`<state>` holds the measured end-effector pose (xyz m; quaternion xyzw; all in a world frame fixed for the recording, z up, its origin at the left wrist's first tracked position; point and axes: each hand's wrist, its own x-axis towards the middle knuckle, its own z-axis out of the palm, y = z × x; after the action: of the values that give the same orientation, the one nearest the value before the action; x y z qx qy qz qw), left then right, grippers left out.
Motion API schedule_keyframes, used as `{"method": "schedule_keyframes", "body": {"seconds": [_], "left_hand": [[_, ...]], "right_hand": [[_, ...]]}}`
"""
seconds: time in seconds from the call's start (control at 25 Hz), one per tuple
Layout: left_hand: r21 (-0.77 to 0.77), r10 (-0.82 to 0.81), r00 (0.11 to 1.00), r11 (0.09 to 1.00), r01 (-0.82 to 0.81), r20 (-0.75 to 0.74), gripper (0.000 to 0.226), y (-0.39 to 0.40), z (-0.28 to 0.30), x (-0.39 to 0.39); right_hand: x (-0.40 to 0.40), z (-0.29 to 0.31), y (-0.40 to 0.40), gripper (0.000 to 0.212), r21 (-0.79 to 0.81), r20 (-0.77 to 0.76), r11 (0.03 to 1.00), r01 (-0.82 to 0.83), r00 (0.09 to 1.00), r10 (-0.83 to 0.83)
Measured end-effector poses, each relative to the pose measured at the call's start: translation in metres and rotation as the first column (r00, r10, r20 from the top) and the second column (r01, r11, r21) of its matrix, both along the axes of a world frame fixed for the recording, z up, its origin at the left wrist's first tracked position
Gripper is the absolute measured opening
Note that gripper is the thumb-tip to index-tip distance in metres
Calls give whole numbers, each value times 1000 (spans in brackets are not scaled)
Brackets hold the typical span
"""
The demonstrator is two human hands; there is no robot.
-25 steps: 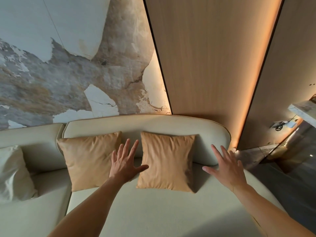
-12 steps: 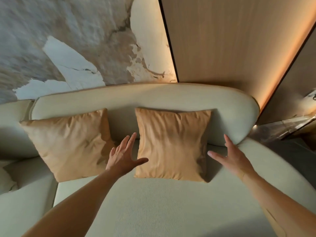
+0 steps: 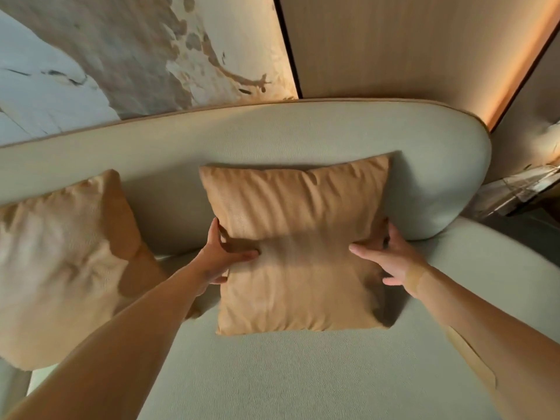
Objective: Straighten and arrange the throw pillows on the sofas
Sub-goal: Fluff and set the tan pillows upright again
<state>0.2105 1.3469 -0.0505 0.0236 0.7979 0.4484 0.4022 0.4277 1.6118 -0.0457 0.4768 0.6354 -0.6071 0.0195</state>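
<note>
A tan square throw pillow [image 3: 298, 237] leans upright against the backrest of a pale green sofa [image 3: 272, 140]. My left hand [image 3: 219, 256] grips its left edge, thumb pressed into the front. On the opposite side my right hand [image 3: 391, 256] clasps the right edge, fingers partly tucked behind the fabric. A second tan pillow [image 3: 60, 259] leans at the left, blurred and partly crossed by my left forearm.
The sofa's seat cushion [image 3: 303, 374] stretches toward me. Its backrest curves down and ends at the right [image 3: 454, 189]. Behind it stand a marbled wall panel [image 3: 121, 56] and a wood panel [image 3: 394, 40] with a lit strip. A glass-topped side table [image 3: 521, 189] sits at far right.
The view has closed in on the sofa. Both hands, open and apart before, have moved inward and taken hold of the right pillow's two sides.
</note>
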Motion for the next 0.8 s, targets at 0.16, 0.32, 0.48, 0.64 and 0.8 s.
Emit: {"method": "schedule_keyframes", "body": {"seconds": [0.16,0.32,0.48,0.64,0.8], "left_hand": [[38,12,998,999,-14,69,124,-2,-9,-6],[46,-6,999,999,5,37,119,-1,-1,0],[127,-28,998,992,21,53,107,22,17,14],[161,-62,997,986,53,52,102,47,21,26],[200,-84,995,977,73,48,103,61,20,32]], "right_hand": [[-2,-11,1,119,-132,-37,990,54,998,-60],[14,4,3,97,-175,-68,984,28,997,-41],[31,19,17,92,-148,-103,986,81,990,-97],[44,28,35,101,-143,-111,983,112,986,-128],[56,27,48,121,-130,-127,986,106,984,-123]]}}
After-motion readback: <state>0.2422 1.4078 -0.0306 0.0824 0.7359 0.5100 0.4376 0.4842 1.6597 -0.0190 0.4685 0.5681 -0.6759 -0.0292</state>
